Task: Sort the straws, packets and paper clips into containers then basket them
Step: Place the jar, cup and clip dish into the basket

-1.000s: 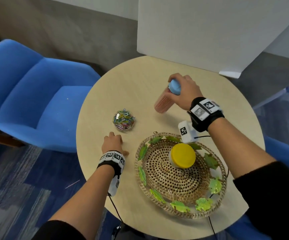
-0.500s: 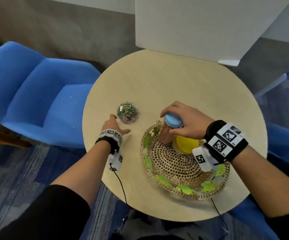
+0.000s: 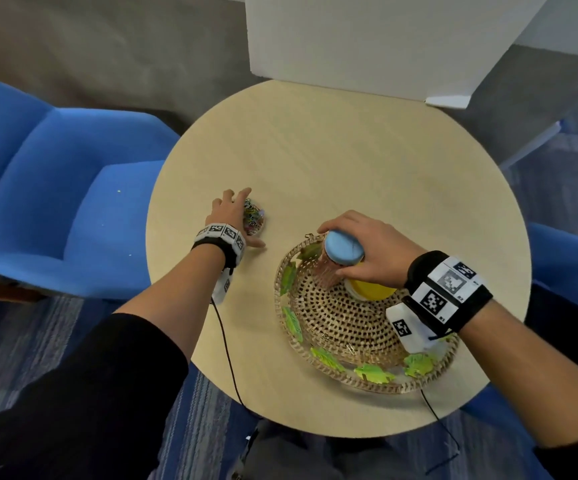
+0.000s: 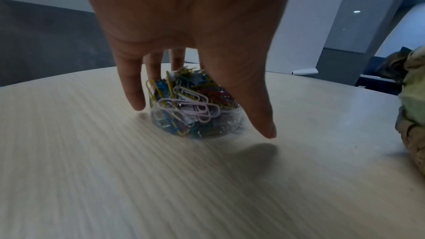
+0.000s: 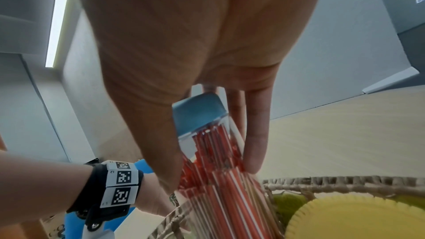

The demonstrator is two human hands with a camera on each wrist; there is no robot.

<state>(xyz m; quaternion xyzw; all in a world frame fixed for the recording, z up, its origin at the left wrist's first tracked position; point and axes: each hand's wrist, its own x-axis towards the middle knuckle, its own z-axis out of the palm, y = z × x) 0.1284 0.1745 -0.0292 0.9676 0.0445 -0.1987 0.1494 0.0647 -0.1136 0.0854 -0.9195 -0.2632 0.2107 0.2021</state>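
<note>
Woven rattan basket (image 3: 336, 317) with green leaf trim sits on the round pale-wood table (image 3: 332, 161), at the near-right part of the top — everything else is placed relative to it.

Inside the basket, at its far-left rim, the right hand (image 3: 367, 251) grips a clear straw jar (image 3: 330, 271) with a blue lid (image 3: 344, 251); thumb on one side, fingers on the other, curled round the lid and upper wall. The jar is tilted, packed w/ red-and-white straws (image 5: 216, 179). Its base is in the basket, but whether it rests on the weave can't be told. Just beside it, toward the basket's far-right side and partly under the right hand, stands a container with a yellow lid (image 3: 374, 292); contents not visible.

Left of the basket, apart from its rim, a small clear tub of coloured paper clips (image 4: 195, 110) stands on the table. The left hand (image 3: 232, 213) is spread over it — fingers straight, pointing down around the tub, thumb toward the basket. Fingertips (image 4: 264, 128) are close to the tub wall; no firm hold shows, contact unclear.

Beyond the basket a white board (image 3: 367, 39) stands at the table's far edge. Blue chairs (image 3: 55, 188) are on the floor, left of the table.
</note>
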